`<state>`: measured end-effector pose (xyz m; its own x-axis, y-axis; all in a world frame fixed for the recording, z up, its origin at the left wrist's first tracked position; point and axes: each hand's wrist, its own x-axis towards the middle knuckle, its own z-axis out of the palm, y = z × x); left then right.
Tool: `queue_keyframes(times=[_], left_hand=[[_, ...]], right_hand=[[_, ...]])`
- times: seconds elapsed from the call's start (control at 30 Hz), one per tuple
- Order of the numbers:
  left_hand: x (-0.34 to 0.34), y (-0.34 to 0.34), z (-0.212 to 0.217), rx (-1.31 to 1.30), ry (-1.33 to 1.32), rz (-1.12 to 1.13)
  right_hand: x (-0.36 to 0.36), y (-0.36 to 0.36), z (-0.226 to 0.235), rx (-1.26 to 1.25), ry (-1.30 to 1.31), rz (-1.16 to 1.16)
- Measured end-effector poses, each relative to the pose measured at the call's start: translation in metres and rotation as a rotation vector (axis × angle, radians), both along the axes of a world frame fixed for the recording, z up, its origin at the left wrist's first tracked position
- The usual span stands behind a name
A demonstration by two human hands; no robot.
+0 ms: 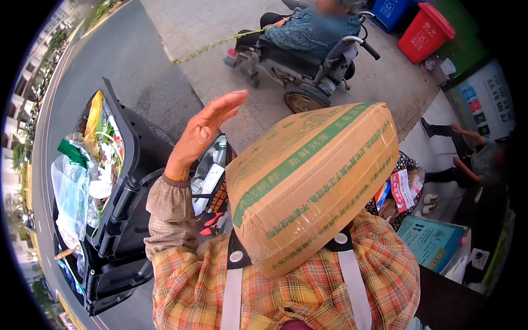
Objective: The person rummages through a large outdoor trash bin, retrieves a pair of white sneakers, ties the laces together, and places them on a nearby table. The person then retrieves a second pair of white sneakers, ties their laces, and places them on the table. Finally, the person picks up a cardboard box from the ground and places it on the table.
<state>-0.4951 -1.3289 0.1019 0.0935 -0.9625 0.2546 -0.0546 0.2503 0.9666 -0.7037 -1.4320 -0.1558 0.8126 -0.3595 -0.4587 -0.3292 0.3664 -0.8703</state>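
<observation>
A large taped cardboard box (308, 187) with a green stripe is tilted up close in front of my chest. To its left my left hand (206, 132) is raised in the air, holding nothing, with its fingers stretched out flat and apart from the box. My right sleeve (379, 236) runs up behind the box's lower right side. The box hides my right hand, so its grip does not show. Below my left hand, clear plastic bottles and packaging (212, 173) lie in a container partly covered by the box.
Black wheeled bins (132, 170) full of rubbish stand open at left. Ahead, a person sits in a wheelchair (308, 66). Red (426, 33) and blue (393, 11) bins stand far right. A patterned bag (407, 162) with cartons and a teal board (432, 242) are at right, near another person.
</observation>
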Motion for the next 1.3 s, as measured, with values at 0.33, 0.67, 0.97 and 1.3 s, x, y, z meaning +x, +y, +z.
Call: queue_keyframes(times=[0.33,0.67,0.97,1.3], left_hand=[[0.002,-0.139,-0.021,0.72,0.683,-0.667],[0.104,-0.088,-0.053,0.502,0.402,-0.022],[0.127,0.022,-0.018,0.37,0.389,0.353],[0.057,-0.042,-0.02,0.243,0.381,0.163]], right_hand=[[0.015,0.022,-0.023,-0.443,0.166,0.051],[-0.063,0.015,0.063,-0.365,0.047,0.268],[-0.125,-0.019,-0.002,-0.653,0.046,0.737],[-0.113,-0.051,-0.002,-0.558,0.035,0.754]])
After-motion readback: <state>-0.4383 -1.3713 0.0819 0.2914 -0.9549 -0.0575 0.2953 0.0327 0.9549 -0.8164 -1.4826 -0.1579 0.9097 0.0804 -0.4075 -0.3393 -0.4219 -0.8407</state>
